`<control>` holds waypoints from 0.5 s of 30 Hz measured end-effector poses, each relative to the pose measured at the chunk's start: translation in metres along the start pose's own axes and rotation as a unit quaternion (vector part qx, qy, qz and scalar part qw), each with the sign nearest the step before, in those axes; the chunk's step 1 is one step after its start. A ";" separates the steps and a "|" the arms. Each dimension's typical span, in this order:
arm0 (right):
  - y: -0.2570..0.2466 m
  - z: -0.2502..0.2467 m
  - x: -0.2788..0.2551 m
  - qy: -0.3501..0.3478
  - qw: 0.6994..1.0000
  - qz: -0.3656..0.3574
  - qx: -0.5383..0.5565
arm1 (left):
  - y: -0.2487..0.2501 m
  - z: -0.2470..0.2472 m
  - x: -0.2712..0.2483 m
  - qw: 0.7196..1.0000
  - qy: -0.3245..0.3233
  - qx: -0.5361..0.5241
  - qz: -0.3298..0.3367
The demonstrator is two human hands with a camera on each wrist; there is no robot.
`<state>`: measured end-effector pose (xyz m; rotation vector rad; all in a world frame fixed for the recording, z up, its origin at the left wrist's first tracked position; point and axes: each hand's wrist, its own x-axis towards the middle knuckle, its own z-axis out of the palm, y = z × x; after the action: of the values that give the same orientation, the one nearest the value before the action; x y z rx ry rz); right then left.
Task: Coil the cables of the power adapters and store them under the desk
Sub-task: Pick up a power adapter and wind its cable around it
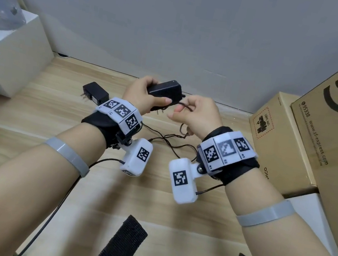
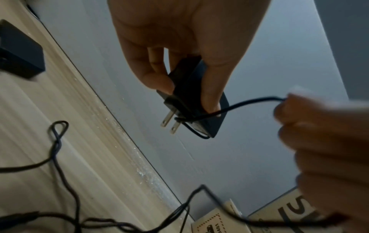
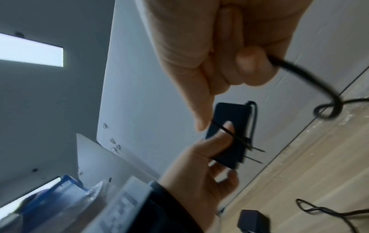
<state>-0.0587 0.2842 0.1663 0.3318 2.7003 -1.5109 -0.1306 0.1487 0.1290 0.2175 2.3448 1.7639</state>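
My left hand (image 1: 146, 94) grips a black power adapter (image 1: 166, 88) above the wooden floor, its two plug prongs (image 2: 169, 124) pointing down. One turn of its thin black cable (image 2: 245, 102) lies across the adapter (image 2: 191, 100) body. My right hand (image 1: 193, 114) pinches that cable (image 1: 186, 107) just right of the adapter, fingers curled round it. The rest of the cable (image 1: 173, 138) trails in loose tangles on the floor below my wrists. A second black adapter (image 1: 95, 93) lies on the floor to the left, also seen in the right wrist view (image 3: 252, 220).
Stacked cardboard boxes (image 1: 331, 125) stand at the right against the grey wall (image 1: 181, 28). A white block (image 1: 8, 49) with a clear bag on it sits at the left. Black straps (image 1: 119, 248) lie near the bottom edge.
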 end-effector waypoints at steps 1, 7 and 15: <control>-0.005 -0.002 -0.001 0.001 1.000 -0.018 0.018 | -0.002 -0.001 -0.001 1.000 -0.007 0.003 -0.002; -0.011 -0.012 0.011 0.041 0.994 -0.097 -0.018 | 0.004 -0.004 -0.007 0.992 -0.124 0.038 0.012; 0.007 -0.024 0.014 0.099 0.992 -0.075 -0.029 | 0.019 -0.011 -0.014 0.956 -0.290 -0.002 0.048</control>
<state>-0.0688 0.3109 0.1712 0.2966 2.9791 -1.5060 -0.1197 0.1406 0.1508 0.7472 1.9261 1.4757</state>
